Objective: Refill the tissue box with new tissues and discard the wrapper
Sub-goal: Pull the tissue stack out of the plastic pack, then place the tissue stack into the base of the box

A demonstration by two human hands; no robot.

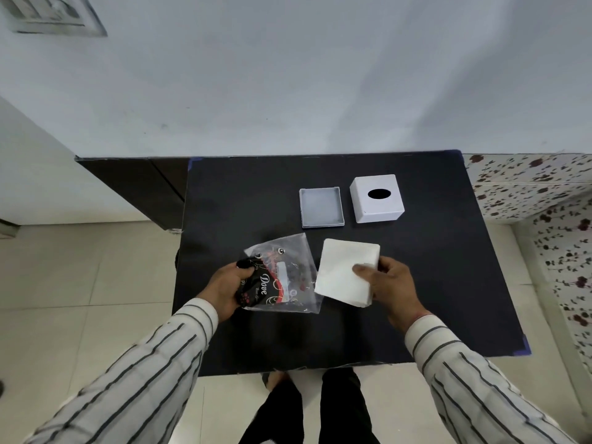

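Note:
A white stack of tissues (342, 270) is held just above the black table (432, 283), with my right hand (389, 283) gripping its right edge, thumb on top. My left hand (226, 288) grips the black printed end of a clear plastic wrapper (285, 277), which looks emptied and sits directly left of the stack. At the back of the table the white tissue box cover (376, 200) with its dark oval slot stands upright. Its shallow grey base tray (321, 206) lies open beside it on the left.
A white wall runs behind the table. A dark low cabinet (134, 184) stands at the back left. A floral-patterned surface (544, 193) lies to the right. Pale floor tiles surround the table, and my legs show below its front edge.

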